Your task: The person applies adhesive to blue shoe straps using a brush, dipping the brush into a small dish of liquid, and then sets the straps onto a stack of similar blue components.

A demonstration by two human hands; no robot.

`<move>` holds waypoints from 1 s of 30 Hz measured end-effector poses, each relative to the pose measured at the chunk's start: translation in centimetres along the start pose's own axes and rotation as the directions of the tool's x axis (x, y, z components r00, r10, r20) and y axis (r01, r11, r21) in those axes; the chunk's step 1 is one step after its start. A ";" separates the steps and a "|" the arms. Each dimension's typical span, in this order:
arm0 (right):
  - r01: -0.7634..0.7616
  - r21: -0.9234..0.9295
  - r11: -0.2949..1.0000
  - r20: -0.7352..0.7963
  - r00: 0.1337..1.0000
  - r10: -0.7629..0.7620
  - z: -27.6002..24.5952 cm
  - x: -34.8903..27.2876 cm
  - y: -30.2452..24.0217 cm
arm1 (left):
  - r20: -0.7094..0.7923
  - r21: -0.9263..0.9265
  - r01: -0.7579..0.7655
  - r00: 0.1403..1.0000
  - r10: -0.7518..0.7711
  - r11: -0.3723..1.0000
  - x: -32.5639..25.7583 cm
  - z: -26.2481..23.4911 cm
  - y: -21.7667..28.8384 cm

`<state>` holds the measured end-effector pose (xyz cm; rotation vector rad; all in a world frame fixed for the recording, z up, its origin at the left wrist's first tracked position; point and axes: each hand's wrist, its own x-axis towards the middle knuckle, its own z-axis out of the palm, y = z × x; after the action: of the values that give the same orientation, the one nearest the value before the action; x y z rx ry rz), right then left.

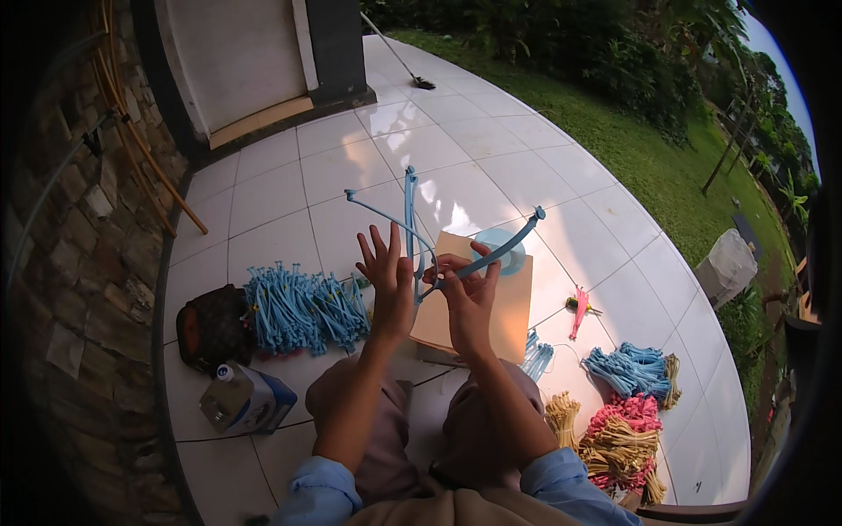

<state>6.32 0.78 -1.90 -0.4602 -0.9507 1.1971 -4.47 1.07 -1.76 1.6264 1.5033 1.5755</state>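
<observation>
Left hand: the left hand (388, 279) is raised with fingers spread, palm against the thin light-blue plastic strips (412, 230); it grips nothing.
Right hand: the right hand (467, 298) is closed, pinching the strips where they cross.
Strips: held in the air above the tan cardboard box (509, 320), ends fanning up and sideways.
Nearby: a heap of blue bundled strips (303, 309) lies on the white tiled floor (342, 167), left of the box.
Risk: with only one pinch holding, the springy strips could likely slip loose and flick apart.
</observation>
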 end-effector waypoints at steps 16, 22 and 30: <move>-0.004 -0.125 0.992 -0.108 0.994 -0.010 -1.9 0.9 -3.0 | 0.239 0.076 -0.208 0.953 0.184 0.975 -0.2 -1.2 2.4; 0.059 -0.028 0.998 -0.095 0.994 -0.061 -3.0 1.0 -3.7 | 0.206 0.112 -0.174 0.967 0.148 0.978 -0.6 -0.6 2.4; -0.073 -0.174 0.982 -0.065 0.996 0.062 0.0 -1.2 -1.0 | 0.077 0.095 -0.155 0.986 0.148 0.983 -1.7 2.2 3.1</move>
<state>6.81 -0.65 -1.60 -0.6709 -1.0008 1.1582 -0.88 -0.64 -0.43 1.8724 1.4746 1.5251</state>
